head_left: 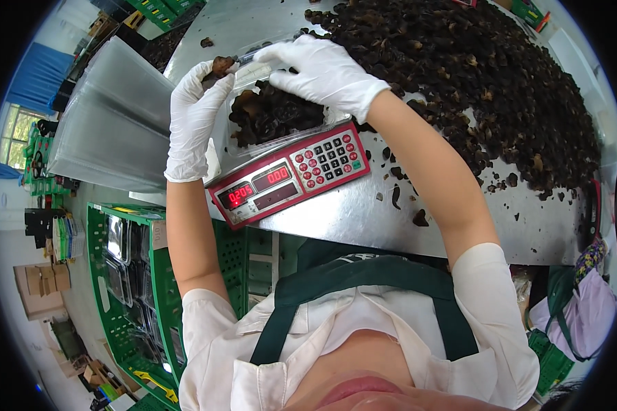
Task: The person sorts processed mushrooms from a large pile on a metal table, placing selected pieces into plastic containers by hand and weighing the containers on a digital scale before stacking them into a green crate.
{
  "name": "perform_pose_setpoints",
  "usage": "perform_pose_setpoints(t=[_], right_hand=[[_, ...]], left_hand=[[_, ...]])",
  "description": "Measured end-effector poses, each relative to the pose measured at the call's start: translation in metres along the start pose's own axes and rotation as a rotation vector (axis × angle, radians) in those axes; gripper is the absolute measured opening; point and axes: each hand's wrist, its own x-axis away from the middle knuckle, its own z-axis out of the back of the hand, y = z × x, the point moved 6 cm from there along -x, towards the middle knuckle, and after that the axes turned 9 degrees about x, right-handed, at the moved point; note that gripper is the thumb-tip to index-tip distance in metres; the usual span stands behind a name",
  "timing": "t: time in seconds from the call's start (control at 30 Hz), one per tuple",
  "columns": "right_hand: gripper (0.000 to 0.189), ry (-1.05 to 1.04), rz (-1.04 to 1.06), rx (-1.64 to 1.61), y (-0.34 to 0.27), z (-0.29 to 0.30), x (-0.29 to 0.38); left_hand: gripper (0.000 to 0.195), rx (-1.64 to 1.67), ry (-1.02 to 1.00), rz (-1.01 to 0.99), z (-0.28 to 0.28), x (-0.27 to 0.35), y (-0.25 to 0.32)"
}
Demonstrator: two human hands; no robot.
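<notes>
My gloved left hand (199, 108) pinches a brown piece of wood ear fungus (222, 67) between thumb and fingers, just left of the tray. A clear plastic tray (257, 147) rests on a red electronic scale (293, 177) with lit red digits. Dark wood ear fungus (283, 115) is heaped in the tray. Above its far right side is my gloved right hand (321, 72), thumb and fingers apart with nothing seen between them. That hand hides part of the tray's far edge.
A large pile of wood ear fungus (483, 77) covers the metal table (339, 216) at right, with loose scraps near it. Stacked clear plastic trays (115, 118) stand at left. Below them, a green crate (159, 287) holds more clear containers.
</notes>
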Motion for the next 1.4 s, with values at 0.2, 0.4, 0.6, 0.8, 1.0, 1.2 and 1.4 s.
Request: perform_pose_setpoints(t=[0.2,0.4,0.6,0.8,1.0,1.2,1.4], right_hand=[[0.028,-0.124,-0.079,-0.147,0.004,-0.024,-0.012],[0.026,-0.095,-0.240,-0.929,0.012,-0.006,-0.009],[0.024,-0.064,-0.341,-1.289,0.008,0.016,0.027],[0.031,0.100,-0.370,-1.459,0.007,0.016,0.060],[0.038,0.257,-0.564,-1.686,0.067,0.061,0.149],[0.044,0.282,-0.598,-1.887,0.095,0.049,0.190],[0.050,0.235,-0.598,-1.994,0.086,0.033,0.198]], left_hand=[[0.026,-0.008,0.016,0.096,-0.001,0.008,-0.005],[0.024,0.021,0.006,0.054,0.008,0.014,-0.003],[0.041,0.154,0.051,0.124,-0.045,0.026,0.008],[0.028,-0.004,-0.048,-0.008,-0.082,0.035,0.005],[0.028,0.033,-0.094,-0.032,-0.130,0.023,0.025],[0.026,0.217,-0.164,0.100,-0.131,0.039,0.005],[0.023,0.587,-0.206,0.413,-0.178,0.077,-0.032]])
